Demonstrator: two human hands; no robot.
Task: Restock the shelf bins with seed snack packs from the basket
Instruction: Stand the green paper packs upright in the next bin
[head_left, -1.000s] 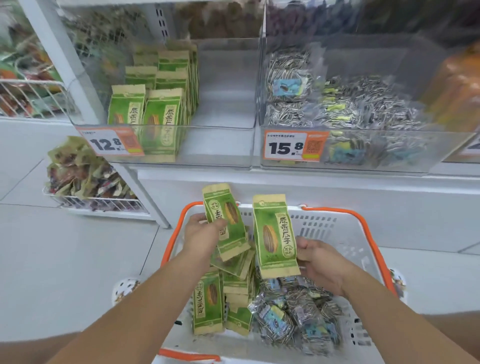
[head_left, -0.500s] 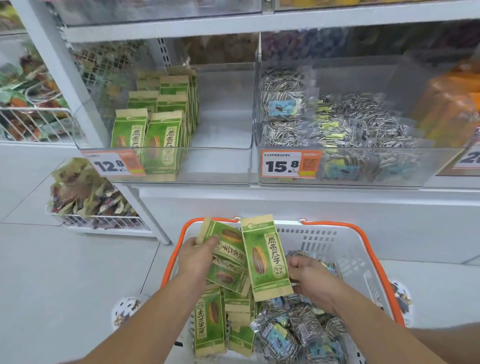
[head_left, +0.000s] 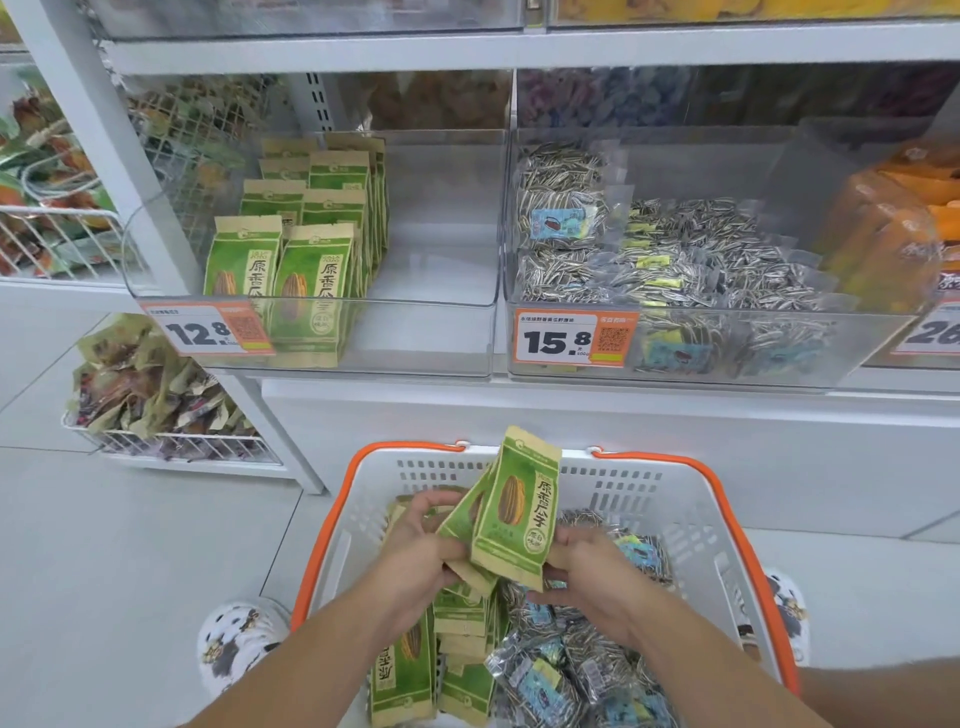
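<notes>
A white shop shelf (head_left: 519, 49) fills the background above a pale tiled floor, and on it two clear bins stand side by side. The left bin (head_left: 441, 332), tagged 12.8, has green seed packs (head_left: 311, 291) standing upright in rows along its left side; its right part is bare. The right bin (head_left: 779, 358), tagged 15.8, is filled with clear packs of striped seeds (head_left: 675, 260). Below the shelf, a white basket (head_left: 649, 493) with orange handles sits in front of the person. Inside it, green packs lie on the left and clear striped-seed packs (head_left: 582, 670) are heaped on the right. Both hands are over the basket, close together. The left hand (head_left: 415, 556) grips a bunch of green packs by their lower ends. The right hand (head_left: 587, 566) pinches the bottom edge of the front green pack (head_left: 519, 509), which stands upright against the bunch, its printed face towards the camera. To the left, a wire basket (head_left: 171, 441) near the floor carries mixed snack bags.
</notes>
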